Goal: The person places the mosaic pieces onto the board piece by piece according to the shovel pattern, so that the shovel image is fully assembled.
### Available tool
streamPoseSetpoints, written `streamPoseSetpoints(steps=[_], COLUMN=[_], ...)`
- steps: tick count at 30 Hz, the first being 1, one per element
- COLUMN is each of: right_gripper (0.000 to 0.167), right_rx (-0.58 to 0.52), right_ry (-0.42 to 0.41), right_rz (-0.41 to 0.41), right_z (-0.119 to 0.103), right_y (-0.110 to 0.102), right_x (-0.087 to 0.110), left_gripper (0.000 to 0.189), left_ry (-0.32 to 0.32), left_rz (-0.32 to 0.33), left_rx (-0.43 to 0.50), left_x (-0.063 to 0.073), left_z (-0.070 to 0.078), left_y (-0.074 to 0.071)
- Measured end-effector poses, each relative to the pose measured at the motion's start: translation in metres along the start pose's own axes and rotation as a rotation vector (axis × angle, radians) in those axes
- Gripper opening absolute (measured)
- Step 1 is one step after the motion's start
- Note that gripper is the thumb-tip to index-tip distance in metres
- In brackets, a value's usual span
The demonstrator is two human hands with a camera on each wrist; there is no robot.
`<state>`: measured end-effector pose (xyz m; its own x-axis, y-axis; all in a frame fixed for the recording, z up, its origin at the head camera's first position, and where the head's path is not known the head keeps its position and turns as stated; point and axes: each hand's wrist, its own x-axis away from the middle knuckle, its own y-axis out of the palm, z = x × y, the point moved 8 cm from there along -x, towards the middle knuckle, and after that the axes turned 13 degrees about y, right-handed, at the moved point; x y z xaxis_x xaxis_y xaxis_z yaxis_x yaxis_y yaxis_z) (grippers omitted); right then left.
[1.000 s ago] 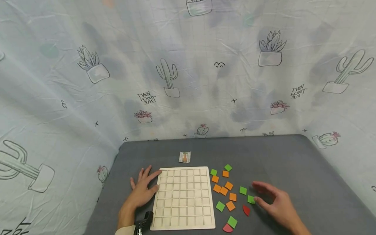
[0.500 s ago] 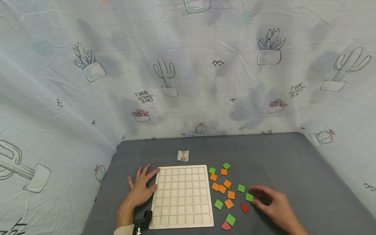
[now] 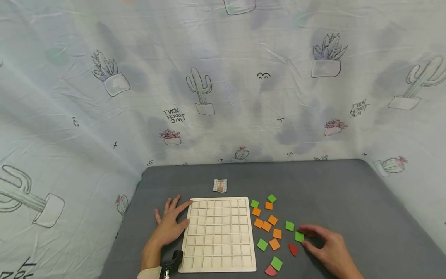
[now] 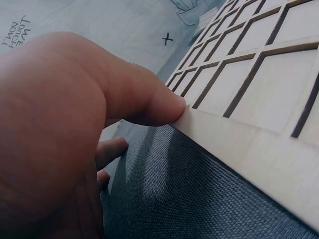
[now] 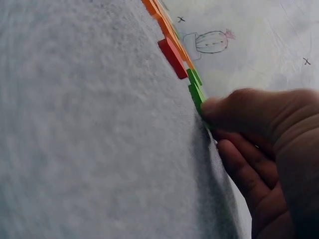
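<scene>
A green tile (image 3: 299,236) lay flat right of the lower centre of the head view, pinched at its right side between the thumb and index finger of the right hand (image 3: 331,248). Just beyond its upper left corner lay a second green tile (image 3: 289,226), and a red wedge (image 3: 293,249) sat just below and to the left. Farther left, seven orange tiles (image 3: 277,233) were scattered among more green squares, and near the bottom edge a pink wedge (image 3: 270,271) touched a green one. Left of these stood the pale gridded board (image 3: 218,234), flat at the lower centre. The left hand (image 3: 168,231) was spread, its thumb and index fingertip resting on the board's left edge. A small printed card (image 3: 220,185) lay above the board on the grey table (image 3: 320,190). Cactus-print cloth (image 3: 230,93) filled the upper frame.
</scene>
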<state>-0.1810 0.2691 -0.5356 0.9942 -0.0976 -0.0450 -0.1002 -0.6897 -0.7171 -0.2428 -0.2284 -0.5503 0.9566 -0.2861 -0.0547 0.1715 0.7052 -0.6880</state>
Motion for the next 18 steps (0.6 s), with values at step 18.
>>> streamPoseSetpoints(steps=[18], right_gripper=[0.041], right_rx=[0.011], right_ry=[0.013], right_rz=[0.095], right_z=[-0.007], right_y=[-0.014], right_x=[0.003], left_gripper=[0.064], left_ry=[0.005], left_rz=[0.015], left_rx=[-0.003], left_x=[0.0], left_z=[0.001], left_y=[-0.001])
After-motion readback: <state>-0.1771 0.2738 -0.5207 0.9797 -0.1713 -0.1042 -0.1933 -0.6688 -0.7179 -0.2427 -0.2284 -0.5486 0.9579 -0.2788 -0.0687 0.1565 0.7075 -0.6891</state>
